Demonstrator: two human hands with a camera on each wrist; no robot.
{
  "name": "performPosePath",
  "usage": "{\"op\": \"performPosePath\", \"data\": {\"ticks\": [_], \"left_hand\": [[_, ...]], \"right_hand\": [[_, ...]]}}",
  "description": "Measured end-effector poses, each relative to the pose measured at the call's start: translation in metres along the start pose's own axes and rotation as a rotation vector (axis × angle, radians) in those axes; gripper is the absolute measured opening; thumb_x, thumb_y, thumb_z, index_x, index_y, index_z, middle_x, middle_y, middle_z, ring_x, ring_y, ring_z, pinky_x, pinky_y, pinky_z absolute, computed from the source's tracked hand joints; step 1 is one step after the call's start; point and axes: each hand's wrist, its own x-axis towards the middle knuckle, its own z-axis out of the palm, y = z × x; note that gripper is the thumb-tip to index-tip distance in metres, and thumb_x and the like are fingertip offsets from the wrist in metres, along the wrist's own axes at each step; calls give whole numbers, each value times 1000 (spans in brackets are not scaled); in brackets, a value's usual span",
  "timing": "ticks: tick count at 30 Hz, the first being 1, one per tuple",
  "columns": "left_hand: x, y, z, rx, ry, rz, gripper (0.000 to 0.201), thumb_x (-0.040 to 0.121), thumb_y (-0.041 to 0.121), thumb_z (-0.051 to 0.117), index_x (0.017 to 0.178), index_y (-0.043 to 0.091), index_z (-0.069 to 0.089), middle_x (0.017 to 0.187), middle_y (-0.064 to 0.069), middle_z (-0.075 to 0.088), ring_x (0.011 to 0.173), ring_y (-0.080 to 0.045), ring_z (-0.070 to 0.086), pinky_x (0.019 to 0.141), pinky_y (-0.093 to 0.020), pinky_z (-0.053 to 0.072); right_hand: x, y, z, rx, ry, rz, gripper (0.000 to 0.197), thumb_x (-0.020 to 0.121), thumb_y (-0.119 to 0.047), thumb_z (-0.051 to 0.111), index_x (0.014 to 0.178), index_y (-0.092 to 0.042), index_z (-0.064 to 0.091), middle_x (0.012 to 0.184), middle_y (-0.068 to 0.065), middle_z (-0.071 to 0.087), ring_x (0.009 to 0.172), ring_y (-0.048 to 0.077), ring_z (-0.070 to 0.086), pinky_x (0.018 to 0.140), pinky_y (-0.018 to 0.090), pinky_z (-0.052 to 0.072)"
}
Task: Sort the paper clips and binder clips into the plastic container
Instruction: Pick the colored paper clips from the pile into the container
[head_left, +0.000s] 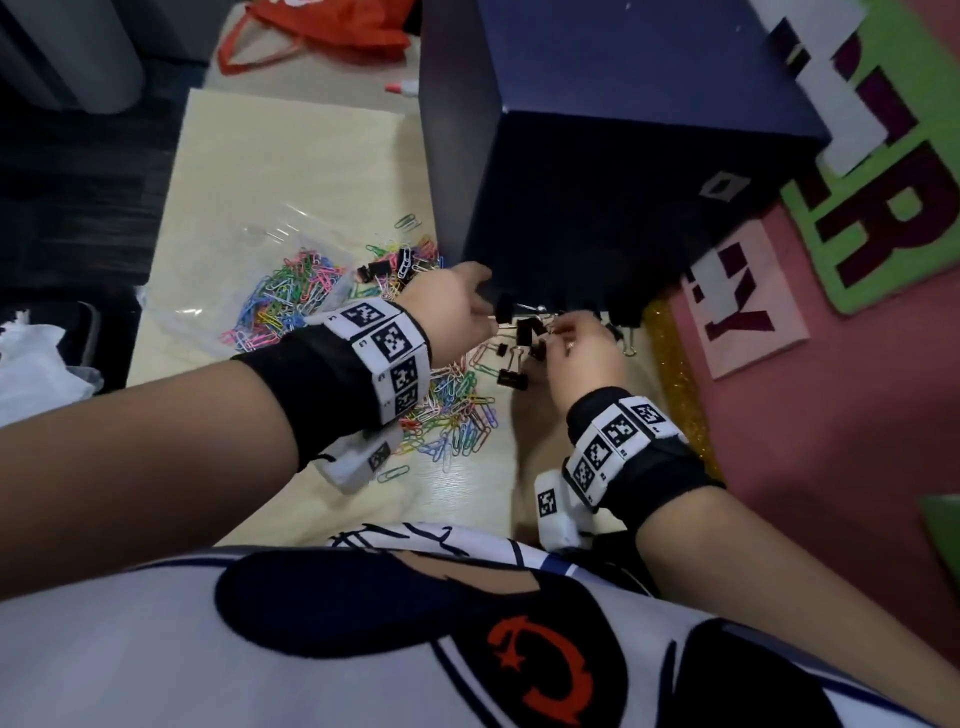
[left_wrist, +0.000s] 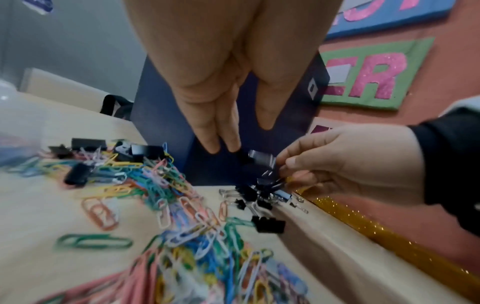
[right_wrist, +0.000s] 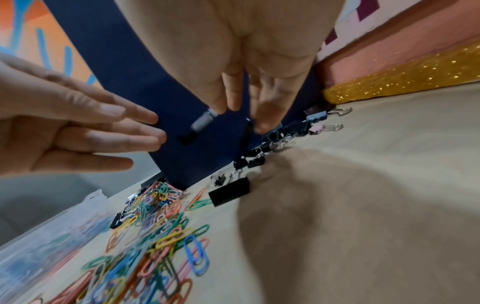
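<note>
Both hands worked the black binder clips heaped against the navy box. The left hand reached with straight fingers; the right hand pinched 1 clip. Paper clips lay beside the clear plastic container.

Green board shows pink glitter letters "ER"; other lettering is cut off.

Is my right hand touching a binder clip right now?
Touching. The left wrist view shows the right hand pinching a black binder clip between thumb and fingers.
</note>
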Motion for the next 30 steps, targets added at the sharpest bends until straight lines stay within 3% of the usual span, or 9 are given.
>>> {"op": "performPosePath", "data": {"ticks": [2, 4, 8, 12, 14, 19, 24, 27, 30], "left_hand": [[-3, -4, 2, 10, -31, 7, 60, 90, 19, 58, 144, 18, 34, 127, 0, 61, 112, -15, 59, 96, -24, 44], [-8, -17, 3, 131, -44, 28, 50, 89, 18, 58, 137, 22, 44, 127, -1, 60, 110, -17, 59, 91, -26, 45], [-23, -48, -5, 311, -86, -78, 38, 87, 19, 55, 125, 22, 53, 124, -7, 52, 101, -22, 57, 80, -30, 45], [-37, -70, -12, 429, -125, -191, 46, 88, 23, 55, 132, 16, 44, 128, -14, 44, 108, -29, 55, 92, -36, 45], [-42, -77, -15, 452, -119, -235, 48, 88, 26, 55, 132, 11, 43, 128, -16, 42, 102, -31, 57, 87, -37, 49], [-50, -84, -20, 587, -162, -322, 37, 92, 33, 50, 116, 5, 51, 116, -16, 52, 94, -30, 57, 74, -35, 46], [-54, -89, -7, 506, -198, -279, 40, 91, 37, 51, 123, 13, 52, 119, -11, 48, 102, -28, 56, 84, -36, 49], [-58, -88, -6, 449, -177, -222, 44, 90, 32, 52, 131, 15, 48, 125, -11, 47, 110, -28, 55, 91, -38, 49], [-63, -89, -16, 498, -167, -222, 40, 91, 27, 51, 128, 11, 46, 122, -12, 48, 104, -29, 58, 85, -38, 51]], "right_hand": [[0, 3, 1, 10, 39, 21, 32, 96, -22, 49, 128, -19, 51, 134, 7, 44, 107, 24, 57, 82, 28, 46], [-2, 2, 5, -17, 28, -38, 30, 94, -17, 51, 124, -18, 54, 136, 9, 41, 111, 24, 54, 92, 29, 46], [-7, -10, 18, -109, -218, -210, 27, 95, -11, 44, 115, -18, 62, 123, 6, 52, 102, 19, 56, 85, 19, 39], [-15, -34, 33, -190, -376, -287, 44, 90, 1, 42, 127, -20, 56, 131, 6, 48, 112, 23, 54, 96, 25, 41], [-15, -46, 38, -275, -414, -239, 57, 84, 7, 42, 135, -16, 46, 136, 8, 39, 120, 26, 49, 102, 32, 41], [-23, -60, 42, -585, -485, -254, 50, 85, 1, 43, 135, -2, 37, 138, 15, 31, 128, 31, 35, 102, 38, 37], [-33, -68, 50, -521, -542, -366, 54, 84, 3, 42, 136, -12, 43, 134, 11, 37, 122, 29, 44, 103, 38, 41], [-30, -72, 44, -456, -538, -290, 53, 84, 1, 45, 135, -12, 45, 133, 11, 40, 119, 29, 49, 101, 40, 44], [-29, -71, 29, -513, -504, -209, 48, 87, -4, 49, 134, -9, 41, 133, 12, 39, 119, 31, 49, 98, 40, 46]]}}
